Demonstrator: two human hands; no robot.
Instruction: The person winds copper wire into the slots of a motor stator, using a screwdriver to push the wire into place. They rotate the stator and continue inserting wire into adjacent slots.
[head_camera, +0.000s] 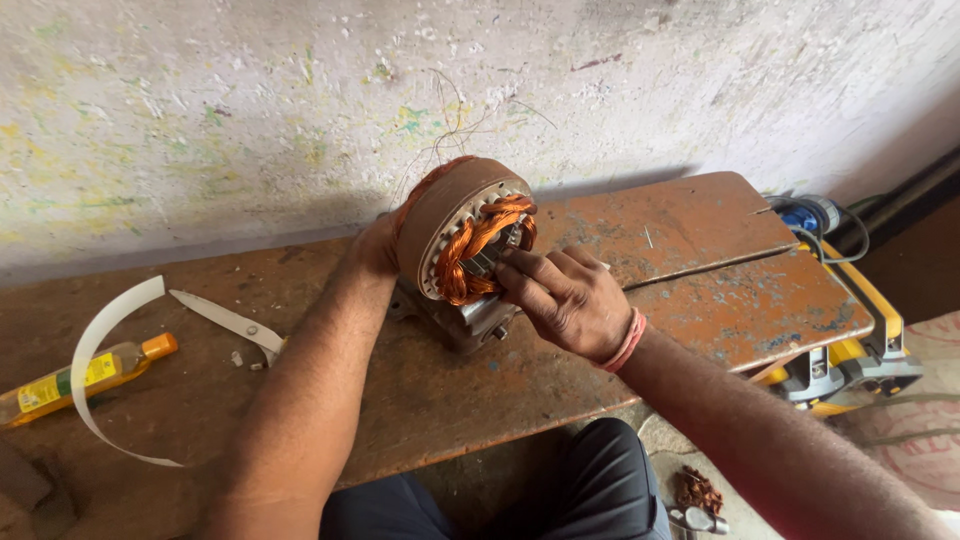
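Right hand (568, 300) fingertips pinching into copper coil (478, 248) at stator face; grip clenched on winding. Left hand (374, 247) braces motor stator (450, 215) from behind, grip itself hidden. Stator upright on edge atop grey metal block (468, 322), mid worktop (700, 250), rusty and scarred. Left: scissors (232, 322), curled white strip (95, 350), small yellow oil bottle (85, 375). Thin loose wires sprout above.
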